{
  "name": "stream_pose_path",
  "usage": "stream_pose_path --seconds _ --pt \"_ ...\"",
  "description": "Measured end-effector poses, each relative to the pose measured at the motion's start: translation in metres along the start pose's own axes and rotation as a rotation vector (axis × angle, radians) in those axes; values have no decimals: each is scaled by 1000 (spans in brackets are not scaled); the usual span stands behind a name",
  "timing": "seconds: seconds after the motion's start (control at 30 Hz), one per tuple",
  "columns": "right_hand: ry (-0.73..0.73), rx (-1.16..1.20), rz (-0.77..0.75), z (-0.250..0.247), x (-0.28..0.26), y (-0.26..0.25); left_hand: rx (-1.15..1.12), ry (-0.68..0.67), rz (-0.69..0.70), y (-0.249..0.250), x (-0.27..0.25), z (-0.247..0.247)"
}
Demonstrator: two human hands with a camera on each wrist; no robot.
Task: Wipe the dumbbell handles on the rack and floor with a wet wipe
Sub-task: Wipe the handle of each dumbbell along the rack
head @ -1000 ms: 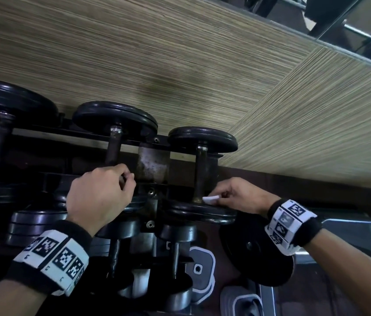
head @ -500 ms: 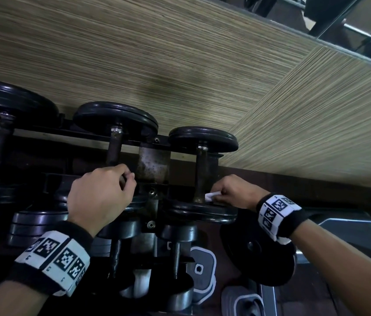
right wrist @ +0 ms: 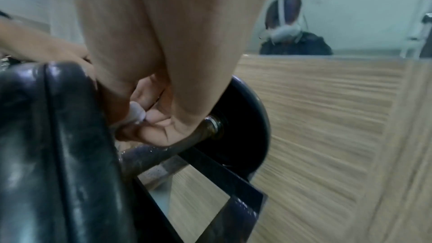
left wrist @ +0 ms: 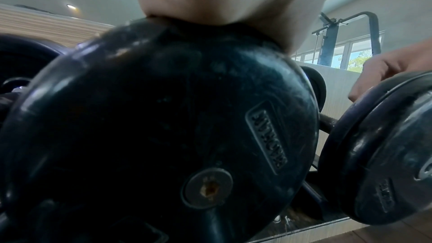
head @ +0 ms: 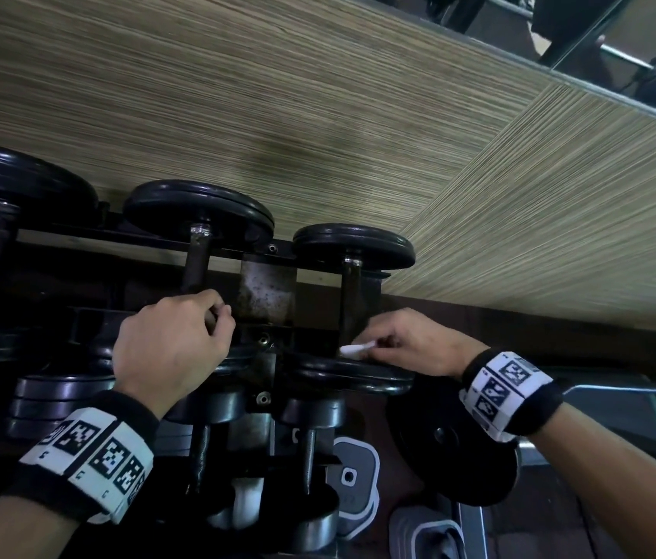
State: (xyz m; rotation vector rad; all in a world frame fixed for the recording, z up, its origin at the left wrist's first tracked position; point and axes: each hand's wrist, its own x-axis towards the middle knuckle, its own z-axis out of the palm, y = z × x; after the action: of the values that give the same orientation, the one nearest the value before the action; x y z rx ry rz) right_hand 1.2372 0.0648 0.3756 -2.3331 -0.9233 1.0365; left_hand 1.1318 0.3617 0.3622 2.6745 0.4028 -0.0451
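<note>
- The handle (head: 352,300) I was wiping belonged to the rightmost dumbbell (head: 354,246) on the top tier of the rack (head: 265,294). Its long axis ran straight away from me, from the near weight plate (head: 348,375) toward the far plate by the wall.
- My right hand (head: 415,344) was at the near end of that handle, just beside the near plate, so any further wiping lay along the bar, away from me (toward the wall).
- That hand was pinched around the folded wet wipe (head: 354,350). In the right wrist view the wipe (right wrist: 136,113) sat between my fingertips (right wrist: 161,121), pressed down near the bar (right wrist: 163,150).
- My left hand (head: 175,349) was clenched around the handle of the neighbouring dumbbell (head: 197,219) to the left, apparently steadying myself. Its wrist camera was mostly filled by that dumbbell's near plate (left wrist: 163,127).
- The right hand was clearly the nearer one to the work. The left was a full dumbbell's place away.
- More dumbbells (head: 310,457) sat on the lower tier and by the floor, which I judged were yet to be wiped (I couldn't tell for sure).
</note>
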Motion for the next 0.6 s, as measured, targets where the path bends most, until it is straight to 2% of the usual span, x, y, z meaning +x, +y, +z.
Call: stream_pose_path --seconds 0.07,0.23,0.37,0.43,0.5,0.6 --pt "10 -119 -63 4 9 -1 -3 2 5 -1 0 -1" --pt "42 -161 -63 10 9 15 7 20 36 -4 -2 0" --pt "-6 -215 140 12 4 29 -6 -13 -6 -1 -2 -2" --pt "40 -118 225 14 -1 32 -34 -42 -18 1 -2 -4" --pt "189 48 266 16 -9 26 -134 -50 17 6 -2 -5" --pt "376 351 218 25 -19 3 -366 -154 158 31 -4 7"
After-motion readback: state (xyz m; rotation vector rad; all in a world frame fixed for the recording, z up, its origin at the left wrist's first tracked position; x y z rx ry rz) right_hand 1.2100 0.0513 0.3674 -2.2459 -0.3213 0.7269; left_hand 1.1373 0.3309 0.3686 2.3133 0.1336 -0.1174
